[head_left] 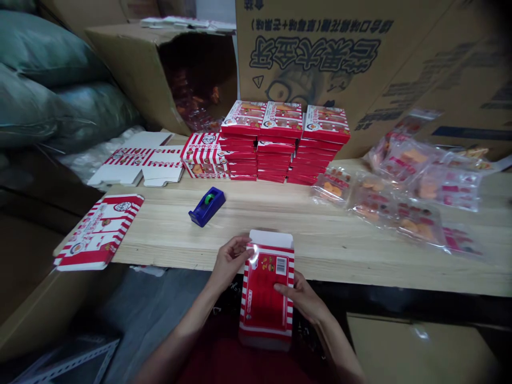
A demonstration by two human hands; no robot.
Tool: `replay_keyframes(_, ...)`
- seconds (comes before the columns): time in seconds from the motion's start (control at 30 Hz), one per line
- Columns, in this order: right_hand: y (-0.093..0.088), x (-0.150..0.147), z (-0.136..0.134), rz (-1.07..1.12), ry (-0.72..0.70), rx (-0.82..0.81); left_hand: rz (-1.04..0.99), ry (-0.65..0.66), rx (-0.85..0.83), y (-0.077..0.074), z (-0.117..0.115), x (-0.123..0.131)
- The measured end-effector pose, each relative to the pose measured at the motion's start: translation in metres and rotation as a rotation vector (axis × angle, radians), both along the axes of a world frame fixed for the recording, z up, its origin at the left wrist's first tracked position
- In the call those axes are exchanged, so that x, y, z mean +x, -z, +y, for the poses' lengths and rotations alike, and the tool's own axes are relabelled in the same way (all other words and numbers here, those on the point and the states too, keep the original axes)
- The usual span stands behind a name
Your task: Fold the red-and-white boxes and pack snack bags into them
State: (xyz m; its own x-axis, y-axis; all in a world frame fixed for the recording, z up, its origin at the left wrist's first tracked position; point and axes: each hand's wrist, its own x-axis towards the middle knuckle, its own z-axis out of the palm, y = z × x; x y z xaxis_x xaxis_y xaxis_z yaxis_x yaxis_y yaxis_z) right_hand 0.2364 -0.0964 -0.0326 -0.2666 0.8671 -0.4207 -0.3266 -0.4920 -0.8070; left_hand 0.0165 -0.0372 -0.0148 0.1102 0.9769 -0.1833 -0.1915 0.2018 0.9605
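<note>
Both my hands grip a flattened red-and-white striped carton (pixel 266 288) just past the front edge of the wooden table (pixel 168 234). My left hand (pixel 230 261) pinches its upper left side, with the fingers across the glossy red face. My right hand (pixel 298 296) holds the right edge, with the thumb lying on the face near the barcode. A white flap stands up at the carton's far end, and its near end hangs below the table edge.
Three stacks of red printed boxes (pixel 280 141) stand at the table's back. A blue tape dispenser (pixel 207 207) lies left of centre. Flat cartons (pixel 98 232) lie to the left, clear bags of orange snacks (pixel 404 194) to the right. Large cardboard boxes (pixel 160 69) and sacks (pixel 48 90) fill the background.
</note>
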Motion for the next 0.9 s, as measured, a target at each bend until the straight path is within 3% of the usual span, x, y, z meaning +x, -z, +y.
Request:
replay_keyframes(0.13, -0.012, -0.002, 0.014, -0.031, 0.151, 0.125, 0.018, 0.012, 0.062, -0.009, 0.007, -0.002)
replay_keyframes(0.23, -0.023, -0.002, 0.015, -0.094, 0.365, 0.250, 0.021, 0.018, 0.041, -0.010, -0.002, -0.001)
replay_keyframes(0.3, -0.028, -0.003, 0.011, -0.168, 0.427, 0.312, 0.015, -0.011, 0.018, -0.008, -0.010, -0.002)
replay_keyframes(0.4, -0.029, -0.003, 0.010, -0.243, 0.342, 0.336, 0.019, 0.010, -0.008, -0.005, -0.014, -0.008)
replay_keyframes(0.53, -0.022, 0.004, 0.018, -0.252, 0.196, 0.329, 0.041, 0.194, -0.018, -0.006, -0.003, -0.023)
replay_keyframes(0.67, -0.009, 0.010, 0.030, -0.159, 0.155, 0.236, 0.078, 0.332, 0.028, -0.001, 0.006, -0.031)
replay_keyframes(0.9, 0.000, -0.002, 0.046, -0.089, 0.295, 0.146, 0.162, 0.124, 0.093, 0.013, 0.012, -0.014)
